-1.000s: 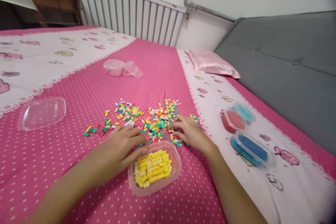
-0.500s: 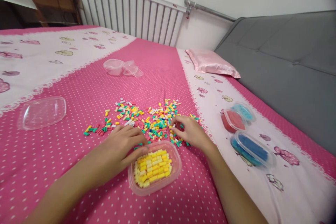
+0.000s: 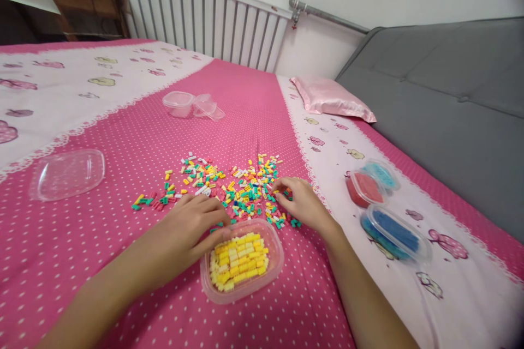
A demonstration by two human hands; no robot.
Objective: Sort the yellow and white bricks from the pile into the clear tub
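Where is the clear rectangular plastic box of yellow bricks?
Head view, lower centre: the box sits on the pink dotted bedspread, just below the loose multicoloured bricks, left hand at its rim.

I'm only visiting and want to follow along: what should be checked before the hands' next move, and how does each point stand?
1. Left hand at the tub's rim: ok.
2. Tub upright and uncovered: ok; a clear lid lies apart from it.
3. Pieces in the tub all yellow or pale, as far as visible: ok.
4. Right hand holding a piece: cannot tell; too small at the fingertips.
5. Loose pieces sorted by colour: not ok; mixed across the bedspread.
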